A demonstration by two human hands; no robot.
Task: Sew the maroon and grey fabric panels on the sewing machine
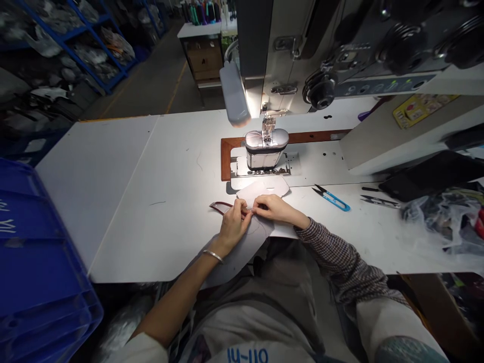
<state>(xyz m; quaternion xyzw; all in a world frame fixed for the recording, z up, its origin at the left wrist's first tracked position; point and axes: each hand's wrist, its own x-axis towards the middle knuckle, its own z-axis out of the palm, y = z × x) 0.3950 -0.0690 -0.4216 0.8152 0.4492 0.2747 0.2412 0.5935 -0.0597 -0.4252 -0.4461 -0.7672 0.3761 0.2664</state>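
My left hand (233,227) and my right hand (275,208) meet at the front of the table, both closed in a pinch with fingertips almost touching. They grip a pale, flat sewing panel (262,189), leather or cloth, I cannot tell which. Whether a thread is also between the fingers is too small to see. A larger light grey part (236,254) hangs over the table edge under my left forearm. Beside my left fingers lies a dark red-edged strip (219,205), partly hidden by the hand. Behind the panel stands the sewing machine's post (265,151), under its presser foot (268,128).
Blue thread snips (335,198) lie right of my right hand, with darker snips (380,201) farther right. Clear plastic bags (442,222) bunch at the right. A lamp (234,96) hangs left of the needle area. A blue crate (38,262) stands at the left.
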